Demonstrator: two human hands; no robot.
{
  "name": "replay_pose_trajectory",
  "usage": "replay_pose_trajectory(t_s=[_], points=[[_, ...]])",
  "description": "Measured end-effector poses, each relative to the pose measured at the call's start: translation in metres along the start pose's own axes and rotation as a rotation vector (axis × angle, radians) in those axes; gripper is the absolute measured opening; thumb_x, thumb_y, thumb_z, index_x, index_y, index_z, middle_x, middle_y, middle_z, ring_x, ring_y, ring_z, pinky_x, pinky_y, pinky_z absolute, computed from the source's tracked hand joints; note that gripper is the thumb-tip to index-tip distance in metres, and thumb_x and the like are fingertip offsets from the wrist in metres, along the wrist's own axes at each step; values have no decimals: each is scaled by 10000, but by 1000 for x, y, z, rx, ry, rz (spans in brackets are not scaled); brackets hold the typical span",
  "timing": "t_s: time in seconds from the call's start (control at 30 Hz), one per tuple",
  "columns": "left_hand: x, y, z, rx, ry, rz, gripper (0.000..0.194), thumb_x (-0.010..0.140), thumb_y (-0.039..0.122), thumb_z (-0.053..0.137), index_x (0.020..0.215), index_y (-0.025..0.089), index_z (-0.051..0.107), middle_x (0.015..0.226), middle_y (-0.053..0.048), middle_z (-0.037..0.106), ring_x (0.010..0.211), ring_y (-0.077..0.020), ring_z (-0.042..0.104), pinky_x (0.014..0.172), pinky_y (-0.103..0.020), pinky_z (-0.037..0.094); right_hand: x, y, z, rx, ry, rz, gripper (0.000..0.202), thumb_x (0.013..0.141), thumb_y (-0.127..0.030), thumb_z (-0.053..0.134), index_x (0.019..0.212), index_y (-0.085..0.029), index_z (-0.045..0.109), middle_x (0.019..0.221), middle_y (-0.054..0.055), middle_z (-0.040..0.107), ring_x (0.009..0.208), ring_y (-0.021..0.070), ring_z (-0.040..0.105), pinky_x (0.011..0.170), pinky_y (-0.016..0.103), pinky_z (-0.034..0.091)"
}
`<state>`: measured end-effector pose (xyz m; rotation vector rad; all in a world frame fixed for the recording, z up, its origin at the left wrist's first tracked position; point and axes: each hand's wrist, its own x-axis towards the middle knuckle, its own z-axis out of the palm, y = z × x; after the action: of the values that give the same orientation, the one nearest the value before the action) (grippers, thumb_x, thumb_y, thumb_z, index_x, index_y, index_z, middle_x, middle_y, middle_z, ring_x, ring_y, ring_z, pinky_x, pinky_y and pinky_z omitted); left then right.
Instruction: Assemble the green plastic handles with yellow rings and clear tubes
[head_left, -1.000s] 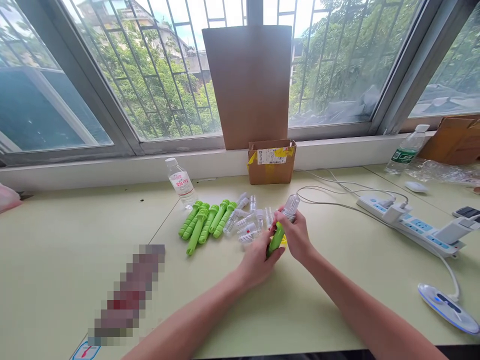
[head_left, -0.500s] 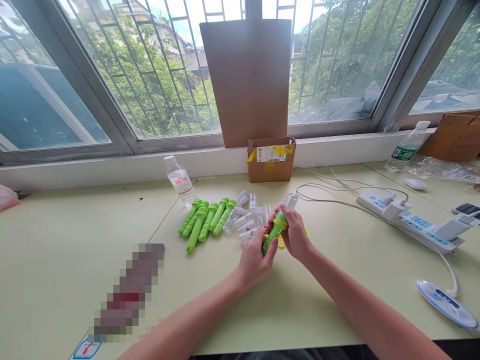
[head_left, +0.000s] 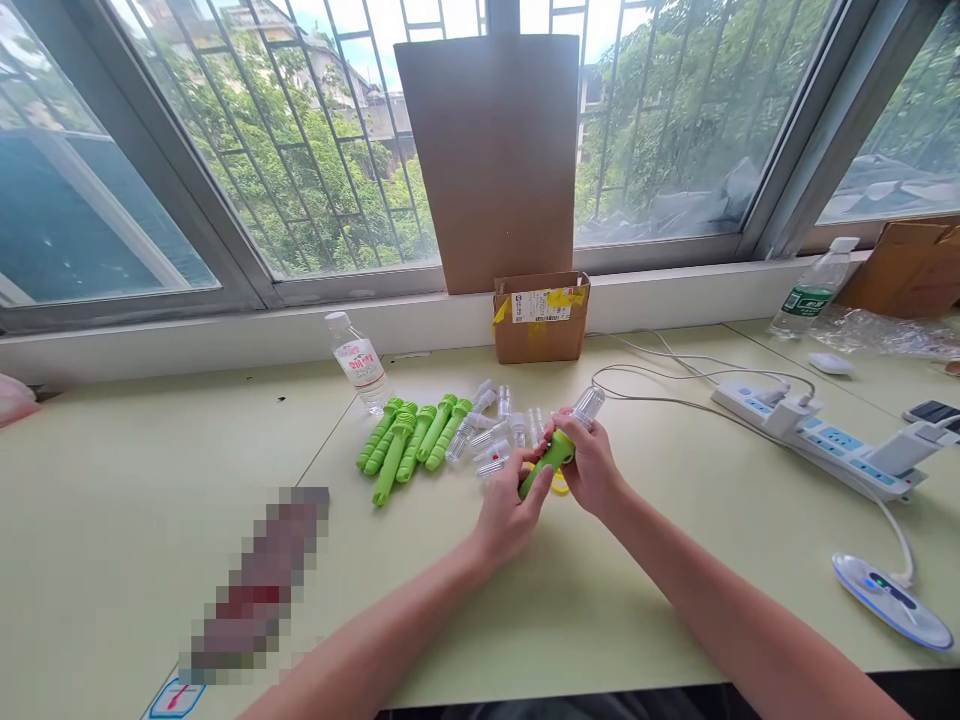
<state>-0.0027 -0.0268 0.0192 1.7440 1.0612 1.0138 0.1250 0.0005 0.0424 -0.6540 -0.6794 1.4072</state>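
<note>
My left hand (head_left: 511,505) is closed round a green plastic handle (head_left: 551,461), which slants up to the right. A clear ribbed plastic tube (head_left: 589,404) sits on the handle's upper end. My right hand (head_left: 592,462) grips round the joint of handle and tube, its fingers hiding part of both. Yellow rings (head_left: 560,484) lie on the table, partly behind my hands. Just left of my hands is a loose pile of clear tubes (head_left: 491,437), some with whitish ends. Beyond it, several more green handles (head_left: 394,455) lie side by side.
Behind the pile stand a water bottle (head_left: 358,362) and a small open cardboard box (head_left: 541,320). To the right, a power strip (head_left: 825,440) has plugs and cables; a white oval device (head_left: 892,602) is near the front. A pixelated dark object (head_left: 259,585) lies at left.
The handle and tube have tipped slightly further to the right, and my right fingers have shifted round the joint. Both hands keep their hold. The things on the table look unmoved.
</note>
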Motion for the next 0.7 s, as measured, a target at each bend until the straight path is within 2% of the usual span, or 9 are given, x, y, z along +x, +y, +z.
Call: replay_pose_trajectory(t_s=[0.1, 0.17, 0.3, 0.5, 0.7], points=[[1, 4, -1, -181, -185, -165, 359, 928, 531, 344, 942, 194, 467, 513, 73, 470, 342, -69, 368, 358, -186, 264, 2, 0, -3, -13, 16, 12, 207, 709, -280, 701, 722, -204, 509, 604, -37, 587, 512, 129, 565, 435, 229, 419], [2, 5, -2, -235, -223, -203, 361, 917, 541, 366, 846, 196, 445, 504, 71, 471, 334, -62, 364, 342, -178, 255, 3, 0, -4, -26, 15, 21, 204, 708, -285, 700, 719, -202, 514, 610, -30, 589, 507, 130, 562, 424, 228, 409], [3, 5, -2, -272, -208, -217, 339, 877, 534, 461, 843, 196, 453, 515, 76, 469, 338, -56, 369, 342, -177, 274, 3, 1, -5, -20, 11, 45, 192, 716, -263, 699, 730, -201, 518, 632, -21, 596, 531, 132, 568, 481, 245, 456], [2, 4, 0, -227, -105, -189, 339, 778, 461, 640, 825, 194, 436, 579, 86, 464, 380, -36, 364, 385, -178, 296, 2, 5, -4, -14, 44, 71, 201, 698, -240, 715, 738, -199, 523, 617, -27, 571, 533, 122, 547, 508, 243, 477], [3, 3, -1, -293, -146, -226, 332, 873, 537, 471, 850, 208, 432, 496, 96, 394, 369, -60, 324, 361, -188, 244, 1, 5, -3, -12, 50, 66, 197, 699, -239, 713, 739, -194, 526, 624, -20, 586, 542, 118, 551, 515, 228, 480]])
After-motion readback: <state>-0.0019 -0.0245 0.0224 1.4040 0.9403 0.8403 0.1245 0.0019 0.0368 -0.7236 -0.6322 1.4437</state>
